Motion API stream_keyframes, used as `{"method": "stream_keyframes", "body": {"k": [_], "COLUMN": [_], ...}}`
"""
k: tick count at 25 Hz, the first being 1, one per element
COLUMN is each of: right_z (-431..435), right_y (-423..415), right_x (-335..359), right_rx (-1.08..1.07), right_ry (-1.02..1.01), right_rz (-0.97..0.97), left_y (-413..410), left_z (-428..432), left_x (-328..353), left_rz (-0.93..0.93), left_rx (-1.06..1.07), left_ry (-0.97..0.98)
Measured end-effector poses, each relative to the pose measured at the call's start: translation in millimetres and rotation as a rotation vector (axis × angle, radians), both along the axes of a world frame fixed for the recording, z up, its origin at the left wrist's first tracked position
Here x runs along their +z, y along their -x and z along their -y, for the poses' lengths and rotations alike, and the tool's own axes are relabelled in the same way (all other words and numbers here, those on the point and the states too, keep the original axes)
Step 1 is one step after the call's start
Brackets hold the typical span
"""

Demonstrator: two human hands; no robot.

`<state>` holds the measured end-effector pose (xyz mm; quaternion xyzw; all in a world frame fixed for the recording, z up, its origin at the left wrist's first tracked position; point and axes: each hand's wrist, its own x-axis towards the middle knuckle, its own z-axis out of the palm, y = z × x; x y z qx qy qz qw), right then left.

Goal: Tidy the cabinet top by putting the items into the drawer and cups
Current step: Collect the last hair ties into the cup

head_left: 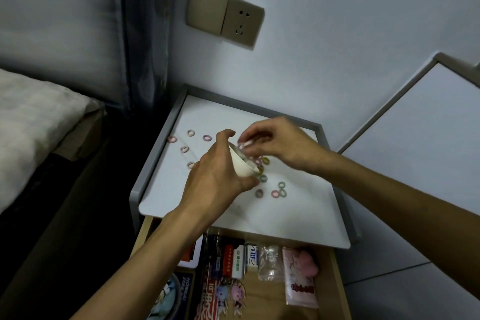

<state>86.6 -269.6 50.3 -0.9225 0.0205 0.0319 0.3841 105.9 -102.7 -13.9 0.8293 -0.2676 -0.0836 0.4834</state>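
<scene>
My left hand (217, 176) grips a small white cup (240, 163) tilted on its side above the white cabinet top (298, 205). My right hand (275, 141) pinches a pink hair tie (244, 145) right at the cup's mouth. Several small hair ties lie loose on the top: pink ones (191, 133) to the left, green and pink ones (281, 189) below my right wrist. Some ties sit just at the cup's opening (262, 165). The wooden drawer (335, 275) under the top stands pulled out.
The drawer holds small boxes (237, 258), a clear bag (270, 262), a pink packet (300, 278) and keychain figures (230, 293). A bed (33, 122) lies to the left. A wall socket (240, 22) sits above the cabinet, a white board (420, 138) leans at right.
</scene>
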Motion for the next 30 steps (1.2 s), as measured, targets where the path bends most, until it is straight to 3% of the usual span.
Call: {"method": "stream_keyframes", "body": {"k": [3, 6, 8, 13, 23, 30], "right_z": [-7.2, 19.1, 49.7, 95.0, 74.5, 63.8], "right_y": [0.9, -16.4, -35.8, -68.3, -58.4, -49.6], "right_x": [0.2, -5.1, -23.3, -86.2, -121.0, -118.3], "right_rx": [0.077, -0.116, -0.271, -0.443, -0.27, -0.239], "right_ry": [0.024, -0.114, -0.018, 0.256, 0.382, 0.425], "right_rz": [-0.034, 0.09, 0.075, -0.208, 0.017, 0.004], "left_y": [-0.3, -1.4, -2.8, -8.2, -12.7, -8.5], "left_z": [-1.2, -4.0, -5.7, -8.4, -9.9, -8.4], "left_x": [-0.1, 1.1, 2.0, 2.7, -1.6, -0.2], "left_rz": [0.014, 0.03, 0.031, 0.041, 0.034, 0.038], "left_rx": [0.009, 0.041, 0.051, 0.041, 0.043, 0.042], "left_ry": [0.001, -0.017, -0.031, -0.016, -0.036, -0.043]}}
